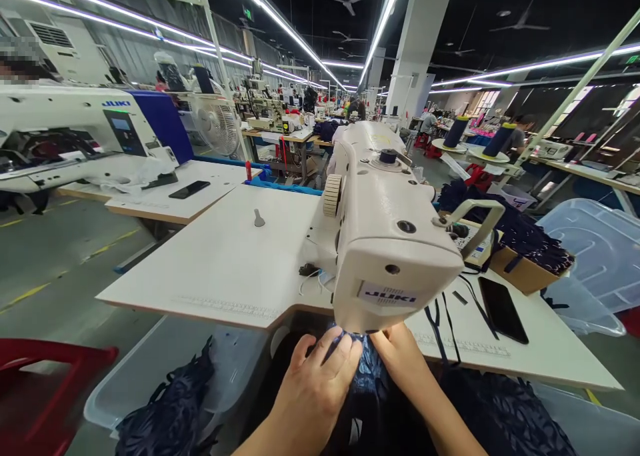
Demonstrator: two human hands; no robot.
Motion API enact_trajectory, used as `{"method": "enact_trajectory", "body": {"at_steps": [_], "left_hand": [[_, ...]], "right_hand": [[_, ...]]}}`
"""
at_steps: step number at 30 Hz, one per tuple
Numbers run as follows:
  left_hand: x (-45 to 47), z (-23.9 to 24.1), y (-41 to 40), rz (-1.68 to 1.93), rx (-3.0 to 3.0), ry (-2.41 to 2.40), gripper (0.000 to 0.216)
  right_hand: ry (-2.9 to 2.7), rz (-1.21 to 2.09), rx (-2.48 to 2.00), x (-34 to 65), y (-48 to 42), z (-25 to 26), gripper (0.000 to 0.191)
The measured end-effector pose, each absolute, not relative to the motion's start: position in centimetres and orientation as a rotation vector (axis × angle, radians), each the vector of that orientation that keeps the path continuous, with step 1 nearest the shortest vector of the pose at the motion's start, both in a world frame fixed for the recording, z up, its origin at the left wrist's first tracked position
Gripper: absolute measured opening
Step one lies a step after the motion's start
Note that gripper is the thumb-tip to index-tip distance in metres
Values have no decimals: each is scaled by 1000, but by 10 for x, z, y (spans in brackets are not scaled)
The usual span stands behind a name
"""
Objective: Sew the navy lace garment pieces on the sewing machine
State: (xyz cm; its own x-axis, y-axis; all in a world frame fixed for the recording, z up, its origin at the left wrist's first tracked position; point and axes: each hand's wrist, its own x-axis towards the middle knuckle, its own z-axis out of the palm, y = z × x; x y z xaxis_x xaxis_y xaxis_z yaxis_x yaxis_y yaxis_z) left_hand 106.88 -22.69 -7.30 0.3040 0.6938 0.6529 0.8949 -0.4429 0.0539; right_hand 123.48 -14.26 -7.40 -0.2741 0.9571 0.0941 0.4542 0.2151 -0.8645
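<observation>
Basically soft, light, floppy navy fabric (367, 376) at bottom center; left hand (315, 383) and right hand (400, 356) pinch its edge under sewing machine (385, 243); hold near edge.

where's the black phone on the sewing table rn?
Head view, right side: the black phone lies flat on the white table, right of the sewing machine, below the cardboard box.

Two bare hands (350, 369), unsleeved forearms

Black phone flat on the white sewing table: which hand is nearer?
Right hand. It lies just left of and below the black phone; the left hand sits farther left, on the dark blue fabric.
</observation>
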Motion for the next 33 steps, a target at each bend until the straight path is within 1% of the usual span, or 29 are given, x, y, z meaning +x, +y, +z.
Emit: {"method": "enact_trajectory", "body": {"at_steps": [6,12,22,33], "left_hand": [[1074,-74,-230,-815,-2221,-1504,34],[1076,-76,-227,-801,-2176,-1461,31],[1079,-76,-229,-697,-2154,-1480,35],[1080,-74,-230,-637,-2150,-1480,35]], "right_hand": [[-1890,865,-1258,1236,-134,-80,19],[-1935,786,-1222,1236,-131,-82,20],[-2103,768,-1284,1239,-126,-82,24],[-2124,700,-1251,1238,-128,-84,27]]}}
